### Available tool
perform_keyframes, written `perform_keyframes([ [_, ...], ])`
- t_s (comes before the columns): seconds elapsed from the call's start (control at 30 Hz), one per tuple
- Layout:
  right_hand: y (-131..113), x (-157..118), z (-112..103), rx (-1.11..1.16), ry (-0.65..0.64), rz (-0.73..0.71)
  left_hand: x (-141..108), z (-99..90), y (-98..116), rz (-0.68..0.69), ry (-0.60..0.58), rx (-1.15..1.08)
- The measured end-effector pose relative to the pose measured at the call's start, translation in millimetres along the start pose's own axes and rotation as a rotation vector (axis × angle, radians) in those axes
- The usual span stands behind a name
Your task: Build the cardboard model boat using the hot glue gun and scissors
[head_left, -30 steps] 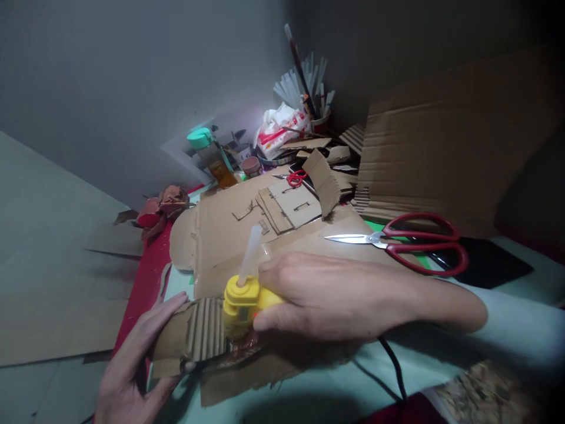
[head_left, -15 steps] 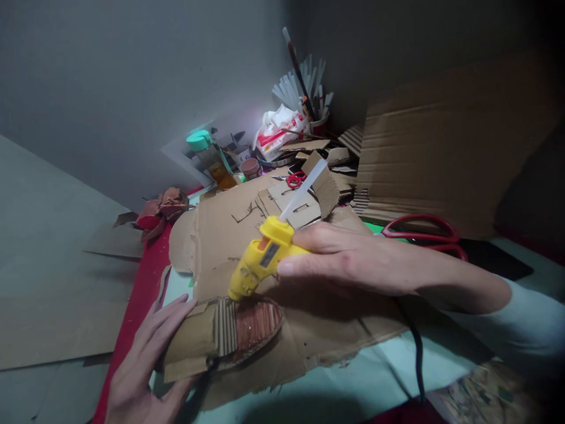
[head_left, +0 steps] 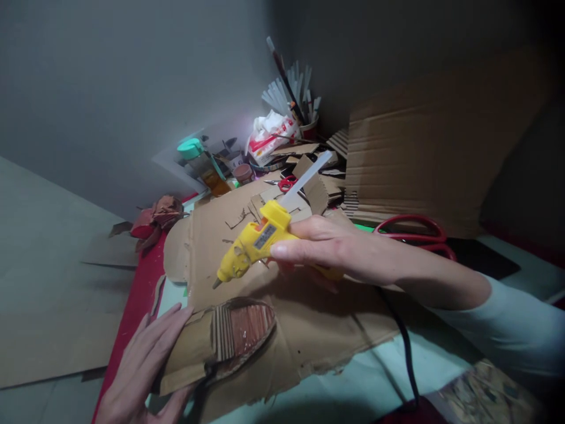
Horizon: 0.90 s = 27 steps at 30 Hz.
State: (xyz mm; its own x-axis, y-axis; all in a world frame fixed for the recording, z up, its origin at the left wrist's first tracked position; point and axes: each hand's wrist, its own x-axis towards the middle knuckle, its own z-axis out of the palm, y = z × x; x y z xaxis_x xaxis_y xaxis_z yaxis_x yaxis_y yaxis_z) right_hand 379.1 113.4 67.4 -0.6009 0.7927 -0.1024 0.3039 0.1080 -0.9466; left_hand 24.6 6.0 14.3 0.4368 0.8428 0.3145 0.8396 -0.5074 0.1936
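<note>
Grey walls meet in a corner behind your table (head_left: 326, 386), which has a pale green surface and a red strip along its left side. On it lies a brown cardboard sheet (head_left: 318, 333), ragged at the near edge.

Your layered cardboard piece (head_left: 185, 347) is over the near-left part of this sheet; it carries a band of exposed corrugation and a rounded, reddish-brown ribbed end with a glossy surface. Your left hand (head_left: 145, 359) grasps its left end, fingers along the far side, thumb on the near side.

Your right hand (head_left: 338, 244) is clenched round the handle of a yellow glue gun (head_left: 253, 244), its nozzle above the sheet, just beyond the piece and apart from it. Dark print shows on the gun's grey label (head_left: 264, 236), too small to read. A translucent glue stick (head_left: 309, 176) projects from the rear.

Large red-handled scissors (head_left: 408, 219) lie beyond your right forearm, partly hidden by it. Small red-handled scissors (head_left: 288, 184) lie farther back. At the rear are a turquoise-capped bottle (head_left: 203, 168) of amber liquid, a red-and-white tissue pack (head_left: 271, 138), its lettering illegible, and a cup (head_left: 309, 128) of glue sticks.
</note>
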Motion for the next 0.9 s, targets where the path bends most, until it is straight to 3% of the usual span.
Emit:
perform_keyframes([
  [0.13, 7.7, 3.3, 3.9, 0.112, -0.043, 0.009, 1.9, -0.3, 0.6, -0.002, -0.011, 0.024],
  [0.43, 9.6, 4.7, 5.0, 0.135, -0.031, 0.029, 5.7, -5.5, 12.0, -0.051, -0.025, 0.026],
  [0.9, 5.8, 3.7, 1.9, 0.107, 0.014, 0.006, 17.2, -16.8, 5.7, -0.049, 0.070, -0.001],
])
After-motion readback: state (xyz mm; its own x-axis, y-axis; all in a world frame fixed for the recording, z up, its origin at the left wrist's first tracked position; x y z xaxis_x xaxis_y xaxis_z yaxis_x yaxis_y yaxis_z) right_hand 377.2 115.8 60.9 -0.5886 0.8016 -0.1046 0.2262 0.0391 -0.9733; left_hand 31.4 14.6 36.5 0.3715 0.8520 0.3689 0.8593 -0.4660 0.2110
